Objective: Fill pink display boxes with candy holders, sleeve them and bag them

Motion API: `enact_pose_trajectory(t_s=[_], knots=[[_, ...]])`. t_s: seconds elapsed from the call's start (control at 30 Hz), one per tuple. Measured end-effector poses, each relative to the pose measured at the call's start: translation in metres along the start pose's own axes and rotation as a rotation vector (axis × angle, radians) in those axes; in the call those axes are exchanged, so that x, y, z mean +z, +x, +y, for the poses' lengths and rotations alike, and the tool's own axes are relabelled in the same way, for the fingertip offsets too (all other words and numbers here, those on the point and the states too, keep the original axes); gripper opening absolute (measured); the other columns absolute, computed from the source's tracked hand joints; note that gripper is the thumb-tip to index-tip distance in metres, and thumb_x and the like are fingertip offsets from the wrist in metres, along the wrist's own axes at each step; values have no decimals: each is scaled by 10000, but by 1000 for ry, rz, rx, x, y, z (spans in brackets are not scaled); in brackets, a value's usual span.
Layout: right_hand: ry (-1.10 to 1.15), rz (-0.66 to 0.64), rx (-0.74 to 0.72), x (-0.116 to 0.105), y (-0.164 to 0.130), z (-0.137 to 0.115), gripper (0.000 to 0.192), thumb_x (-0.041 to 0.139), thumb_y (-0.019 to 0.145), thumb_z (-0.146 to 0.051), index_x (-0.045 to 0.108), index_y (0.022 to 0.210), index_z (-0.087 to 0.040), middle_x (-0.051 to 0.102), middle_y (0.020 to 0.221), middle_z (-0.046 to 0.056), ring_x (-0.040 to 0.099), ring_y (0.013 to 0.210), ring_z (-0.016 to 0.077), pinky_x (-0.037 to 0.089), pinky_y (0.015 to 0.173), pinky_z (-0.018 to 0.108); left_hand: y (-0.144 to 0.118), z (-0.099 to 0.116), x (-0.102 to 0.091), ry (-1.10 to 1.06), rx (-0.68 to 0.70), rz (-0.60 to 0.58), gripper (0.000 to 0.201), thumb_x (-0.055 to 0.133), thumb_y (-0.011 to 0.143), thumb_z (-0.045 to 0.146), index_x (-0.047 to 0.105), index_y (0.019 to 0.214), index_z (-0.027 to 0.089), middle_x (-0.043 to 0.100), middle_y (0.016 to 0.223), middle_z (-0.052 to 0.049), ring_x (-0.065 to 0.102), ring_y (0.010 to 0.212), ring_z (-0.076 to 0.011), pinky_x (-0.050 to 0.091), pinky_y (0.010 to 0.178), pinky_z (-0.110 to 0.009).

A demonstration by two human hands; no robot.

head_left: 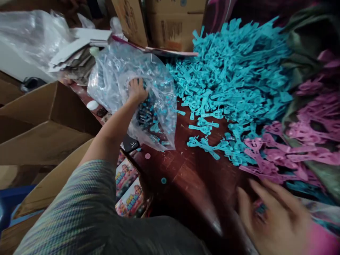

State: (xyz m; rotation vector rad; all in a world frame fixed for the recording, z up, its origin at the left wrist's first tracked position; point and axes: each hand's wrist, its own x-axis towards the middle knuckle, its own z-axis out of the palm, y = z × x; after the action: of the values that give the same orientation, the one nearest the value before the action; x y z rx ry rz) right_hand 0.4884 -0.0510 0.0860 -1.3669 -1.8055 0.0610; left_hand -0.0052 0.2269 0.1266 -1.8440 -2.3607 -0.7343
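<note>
Loosely crinkled, the clear bag (106,72) holds shiny parts (146,116). Whether left hand (137,91) or right hand (278,219) grips, I can't tell. Boxes (134,198) bear unreadable lettering.

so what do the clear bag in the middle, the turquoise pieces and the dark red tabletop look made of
Clear bag: thin, flexible plastic film, judging by its see-through folds and shiny creases.
Turquoise pieces: probably moulded plastic with a slight sheen; even colour and repeated shapes suggest it.
Dark red tabletop: smooth and somewhat glossy, with light catching it; painted wood or laminate, I can't tell.
</note>
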Motion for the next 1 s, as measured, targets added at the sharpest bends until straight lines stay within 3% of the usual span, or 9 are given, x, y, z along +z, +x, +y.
enact_pose_trajectory(t_s=[0.1,0.23,0.33,0.5,0.57,0.67,0.83,0.93,1.0], knots=[[108,-79,-87,30,20,-28,816,740,943,-263,407,1657,-475,664,1301,155,709,1130,364,654,892,564,9,3,26,-36,23,-20,431,775,944,486,650,1165,137,674,1316,6,396,1306,-236,101,1294,-580],[196,-180,14,69,42,-31,482,648,1025,-296,571,1501,-289,593,1377,178,624,1293,342,567,1099,552,-20,16,52,-51,79,-112,379,745,993,452,662,1199,144,643,1397,-23,429,1336,-263,199,1283,-571],[114,-331,91,102,47,-19,400,609,1035,-350,642,1405,-202,599,1375,202,590,1272,369,537,1094,593,-63,30,54,-63,127,-155,456,658,1033,530,645,1338,191,608,1459,-62,453,1356,-281,293,1255,-528],[-60,-515,139,143,45,-17,343,578,997,-258,742,1290,-184,678,1226,191,551,1166,387,522,986,585,-133,65,54,-22,112,-180,492,554,1050,560,650,1434,269,579,1517,-119,464,1424,-370,325,1219,-537],[-107,-514,137,145,41,-18,309,559,1011,-271,778,1214,-191,706,1149,177,556,1133,381,521,955,558,-150,78,56,-21,88,-197,464,505,1075,507,645,1446,266,573,1539,-121,472,1435,-367,325,1227,-540],[-148,-435,168,131,36,-19,352,494,1066,-338,787,1189,-188,727,1100,173,589,1096,369,509,969,546,-164,93,52,-69,101,-228,446,432,1104,406,614,1475,236,542,1591,-132,464,1478,-333,308,1265,-519],[-68,-229,292,100,32,-45,483,330,1121,-392,713,1285,-146,699,1102,203,639,1067,353,516,981,515,-210,121,18,-345,313,-189,469,462,1094,504,602,1434,212,493,1637,-156,395,1570,-317,299,1308,-510],[131,-276,216,99,33,-79,500,280,1124,-380,661,1355,-155,681,1129,201,644,1078,343,537,987,510,-248,128,-2,-644,378,-324,506,451,1085,584,577,1397,207,650,1431,-159,585,1410,-281,446,1223,-474],[283,-385,115,104,34,-94,496,331,1119,-419,605,1449,-169,669,1207,197,648,1121,337,563,993,504,-261,118,-13,-745,248,-315,464,459,1077,599,579,1296,209,708,1275,-137,688,1230,-258,538,1124,-462]])
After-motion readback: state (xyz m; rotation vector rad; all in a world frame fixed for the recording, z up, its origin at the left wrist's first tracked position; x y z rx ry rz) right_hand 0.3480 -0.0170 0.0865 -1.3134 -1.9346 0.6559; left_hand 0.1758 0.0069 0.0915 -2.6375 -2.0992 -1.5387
